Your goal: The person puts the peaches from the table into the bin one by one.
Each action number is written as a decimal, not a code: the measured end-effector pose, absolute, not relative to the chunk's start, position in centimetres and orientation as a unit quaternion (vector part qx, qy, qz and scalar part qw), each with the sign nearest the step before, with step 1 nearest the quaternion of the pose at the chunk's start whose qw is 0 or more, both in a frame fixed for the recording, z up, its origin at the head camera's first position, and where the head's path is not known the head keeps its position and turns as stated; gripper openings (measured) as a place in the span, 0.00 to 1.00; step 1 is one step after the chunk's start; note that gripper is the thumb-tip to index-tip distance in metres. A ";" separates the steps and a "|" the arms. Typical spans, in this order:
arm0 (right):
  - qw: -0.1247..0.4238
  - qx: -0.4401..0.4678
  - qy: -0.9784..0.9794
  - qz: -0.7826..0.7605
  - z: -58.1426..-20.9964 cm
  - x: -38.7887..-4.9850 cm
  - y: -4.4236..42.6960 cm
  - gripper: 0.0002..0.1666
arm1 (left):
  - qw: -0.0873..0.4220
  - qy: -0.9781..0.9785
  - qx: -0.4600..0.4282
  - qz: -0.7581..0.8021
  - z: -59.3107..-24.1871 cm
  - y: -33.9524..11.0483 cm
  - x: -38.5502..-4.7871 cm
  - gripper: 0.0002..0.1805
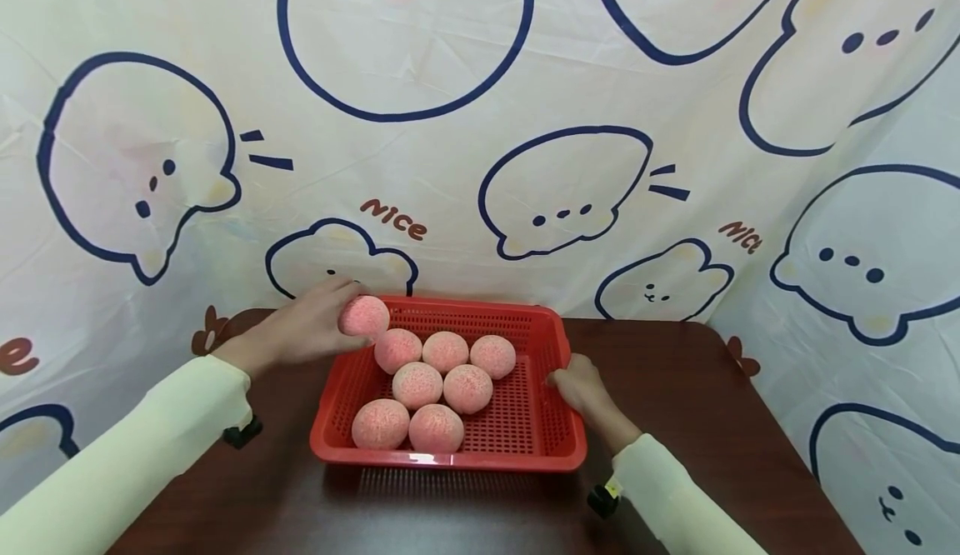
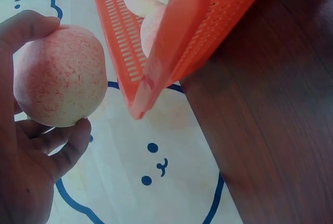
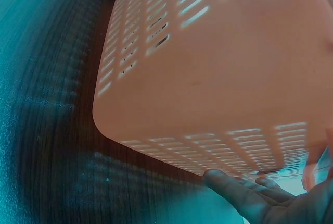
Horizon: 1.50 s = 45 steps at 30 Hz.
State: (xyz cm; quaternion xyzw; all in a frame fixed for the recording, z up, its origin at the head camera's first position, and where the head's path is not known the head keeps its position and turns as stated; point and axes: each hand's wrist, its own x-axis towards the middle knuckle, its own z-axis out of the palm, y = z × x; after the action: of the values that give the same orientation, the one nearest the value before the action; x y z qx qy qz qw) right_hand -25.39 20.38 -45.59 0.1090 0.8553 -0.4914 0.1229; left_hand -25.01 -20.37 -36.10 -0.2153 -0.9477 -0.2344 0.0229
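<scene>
My left hand (image 1: 311, 322) holds a pink, speckled peach (image 1: 364, 316) over the back left corner of a red plastic basket (image 1: 450, 459). Thumb and fingers pinch the fruit (image 2: 62, 75) from opposite sides in the left wrist view. Inside the basket sit several similar peaches (image 1: 468, 388), mostly toward the left and middle. On the basket's right side, my right hand (image 1: 583, 384) grips the rim. Its fingers (image 3: 234, 190) lie against the slotted outer wall in the right wrist view, where part of the hand falls outside the picture.
The basket stands on a dark brown wooden table (image 1: 652, 397). Behind it hangs a white cloth (image 1: 450, 163) printed with blue-outlined cartoon figures, which meets the table's back edge. A bare stretch of slotted basket floor (image 1: 513, 422) shows on the right.
</scene>
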 end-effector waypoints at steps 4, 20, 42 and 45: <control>0.124 0.110 0.855 -0.491 -45.6 -25.5 20.4 0.25 | 0.021 -0.946 -0.221 -0.237 -35.9 -19.8 -25.0 0.37; 0.121 0.101 0.855 -0.494 -45.5 -25.3 20.4 0.23 | 0.024 -0.936 -0.252 -0.244 -35.1 -17.4 -24.7 0.35; 0.118 0.096 0.850 -0.504 -45.6 -25.1 20.6 0.23 | 0.004 -0.923 -0.321 -0.210 -35.1 -11.4 -24.5 0.35; 0.119 0.096 0.851 -0.502 -45.6 -25.2 20.5 0.22 | -0.005 -0.922 -0.321 -0.215 -35.2 -10.8 -24.2 0.35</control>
State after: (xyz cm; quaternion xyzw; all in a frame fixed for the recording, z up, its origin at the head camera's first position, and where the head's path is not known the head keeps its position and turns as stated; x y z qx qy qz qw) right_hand -25.18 20.52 -45.58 0.0964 0.8509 -0.5024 0.1193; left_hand -24.25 -10.81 -35.23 -0.3206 -0.9225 -0.2150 -0.0053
